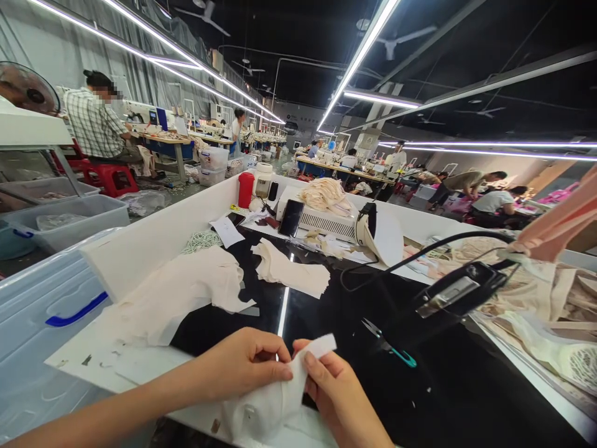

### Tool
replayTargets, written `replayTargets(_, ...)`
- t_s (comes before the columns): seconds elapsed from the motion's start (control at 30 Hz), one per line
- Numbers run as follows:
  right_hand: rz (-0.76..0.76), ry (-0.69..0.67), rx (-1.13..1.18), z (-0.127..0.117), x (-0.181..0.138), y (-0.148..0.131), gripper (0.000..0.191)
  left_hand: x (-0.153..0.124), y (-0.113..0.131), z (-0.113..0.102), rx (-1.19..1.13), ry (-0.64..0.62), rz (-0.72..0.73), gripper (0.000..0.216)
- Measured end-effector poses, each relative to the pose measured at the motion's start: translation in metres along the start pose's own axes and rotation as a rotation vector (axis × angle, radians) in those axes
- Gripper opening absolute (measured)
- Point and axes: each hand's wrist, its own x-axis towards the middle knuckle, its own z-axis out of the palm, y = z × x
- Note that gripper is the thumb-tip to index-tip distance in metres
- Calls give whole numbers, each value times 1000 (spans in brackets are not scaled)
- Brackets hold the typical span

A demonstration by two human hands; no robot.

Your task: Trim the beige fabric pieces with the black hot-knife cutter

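Observation:
Both my hands meet at the near edge of a glossy black worktable [354,311]. My left hand [242,367] pinches a small white fabric piece [298,373] between thumb and fingers. My right hand [336,392] grips the same piece from the right, thumb on top. One corner of the fabric sticks up past my fingers. More white fabric hangs below my hands. A stack of cut white pieces [289,270] lies further back on the table, and a larger cream cloth [181,292] lies to the left.
Green-handled thread snips [389,345] lie right of my hands, under a black lamp head [459,292] on a flexible arm. A white machine [326,221], phone [291,218] and red cup [245,190] stand at the back. Clear plastic bins [46,323] sit left. Other workers sit at distant tables.

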Motion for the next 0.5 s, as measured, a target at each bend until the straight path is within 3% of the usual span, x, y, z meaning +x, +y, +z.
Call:
replayTargets(0.13, -43, 113, -89, -8, 5, -10, 69, -3, -5, -11, 121, -47, -32, 36)
replayTargets(0.27, -119, 203, -207, -15, 13, -22, 73, -6, -15, -34, 339, -11, -23, 23)
replayTargets(0.37, -179, 233, -229, -17, 24, -35, 76, -7, -16, -51, 523, 98, -6, 26)
replayTargets(0.5, -280, 249, -258, -19, 31, -57, 73, -10, -6, -67, 810, 342, 254, 32)
